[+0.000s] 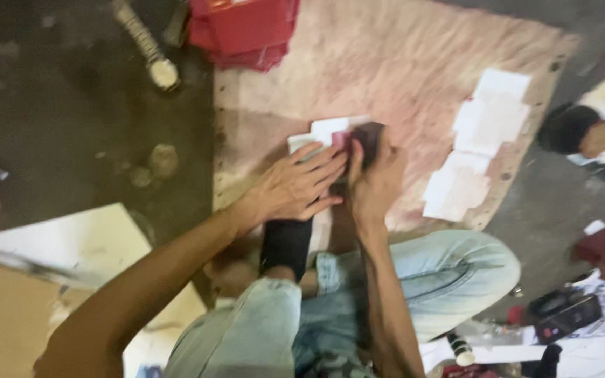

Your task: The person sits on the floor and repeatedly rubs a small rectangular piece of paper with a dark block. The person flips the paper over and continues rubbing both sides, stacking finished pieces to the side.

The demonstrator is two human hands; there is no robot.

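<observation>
My left hand (295,185) lies flat, fingers spread, pressing on a white paper sheet (325,131) on a pink-stained board (400,77). My right hand (376,178) is closed around a small dark block-like tool (369,136) at the sheet's right edge, beside a pink patch. The frame is blurred, so what the tool is cannot be told. I sit on the floor in light jeans with a dark sock under my hands.
A stack of red sheets (246,28) lies at the board's far edge. White paper pieces (481,140) lie on the board's right side. Cardboard (29,294) is at the left. Another person (596,129) is at the far right, with clutter below.
</observation>
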